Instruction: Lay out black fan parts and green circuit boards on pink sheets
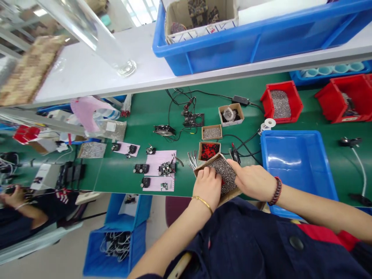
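A cardboard box full of small grey metal parts, likely screws, is tilted at the table's front edge, close to my body. My right hand grips its right side, thumb along the rim. My left hand reaches in over the near left side; its fingers are curled down among the metal parts, and their tips are hidden. A bit of red shows beside the left fingers. Just beyond stands a small box of red and black parts, with a box of grey bits behind it.
A blue tray lies to the right, near a solder spool and red bins. Small circuit assemblies rest on pink sheets at left. A shelf overhangs the back. Another person's hand is at far left.
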The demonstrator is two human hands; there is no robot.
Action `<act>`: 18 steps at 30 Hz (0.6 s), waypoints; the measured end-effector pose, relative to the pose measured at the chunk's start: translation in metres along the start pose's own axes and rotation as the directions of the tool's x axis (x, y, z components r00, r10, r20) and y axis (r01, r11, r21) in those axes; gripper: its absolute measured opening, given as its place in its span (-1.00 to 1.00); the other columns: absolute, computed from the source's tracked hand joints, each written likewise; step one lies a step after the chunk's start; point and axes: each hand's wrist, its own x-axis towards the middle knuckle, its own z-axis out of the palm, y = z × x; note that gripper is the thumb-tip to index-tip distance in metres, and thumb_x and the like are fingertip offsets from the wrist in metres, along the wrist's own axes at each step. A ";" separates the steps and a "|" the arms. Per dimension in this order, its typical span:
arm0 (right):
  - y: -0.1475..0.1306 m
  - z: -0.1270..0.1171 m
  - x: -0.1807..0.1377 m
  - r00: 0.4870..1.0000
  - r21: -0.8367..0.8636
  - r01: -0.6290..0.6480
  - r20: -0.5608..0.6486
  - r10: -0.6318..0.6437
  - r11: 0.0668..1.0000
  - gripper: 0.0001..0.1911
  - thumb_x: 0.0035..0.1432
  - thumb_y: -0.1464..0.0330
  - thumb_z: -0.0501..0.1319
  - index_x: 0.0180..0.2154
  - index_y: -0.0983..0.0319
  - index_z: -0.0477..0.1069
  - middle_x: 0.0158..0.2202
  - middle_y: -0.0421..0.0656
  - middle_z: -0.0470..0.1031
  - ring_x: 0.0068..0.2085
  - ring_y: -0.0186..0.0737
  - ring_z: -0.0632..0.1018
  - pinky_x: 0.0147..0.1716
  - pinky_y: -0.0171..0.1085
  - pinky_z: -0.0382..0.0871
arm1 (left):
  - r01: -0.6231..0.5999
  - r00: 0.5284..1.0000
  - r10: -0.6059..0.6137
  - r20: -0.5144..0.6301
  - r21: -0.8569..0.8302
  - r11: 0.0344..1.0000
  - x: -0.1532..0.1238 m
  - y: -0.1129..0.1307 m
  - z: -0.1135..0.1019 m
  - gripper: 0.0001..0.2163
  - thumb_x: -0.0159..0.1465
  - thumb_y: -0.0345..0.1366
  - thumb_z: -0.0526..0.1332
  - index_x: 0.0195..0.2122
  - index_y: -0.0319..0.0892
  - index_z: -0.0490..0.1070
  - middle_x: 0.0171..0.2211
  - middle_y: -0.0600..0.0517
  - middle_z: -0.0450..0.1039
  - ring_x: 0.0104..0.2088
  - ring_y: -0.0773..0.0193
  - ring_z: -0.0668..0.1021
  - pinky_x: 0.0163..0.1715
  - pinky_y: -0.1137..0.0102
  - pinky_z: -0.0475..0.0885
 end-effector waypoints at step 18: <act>-0.004 0.012 -0.007 0.996 0.066 -0.083 0.033 0.081 0.994 -0.40 0.24 0.41 -0.01 0.30 0.40 0.04 -0.36 -0.02 0.58 -0.33 0.01 0.62 -0.47 -0.29 0.21 | -0.067 0.985 -0.031 -0.169 -0.544 0.837 -0.011 -0.024 0.002 -0.87 0.30 -0.34 0.21 -0.12 -0.11 0.42 -0.21 0.00 0.56 -0.18 0.16 0.54 -0.12 0.22 0.31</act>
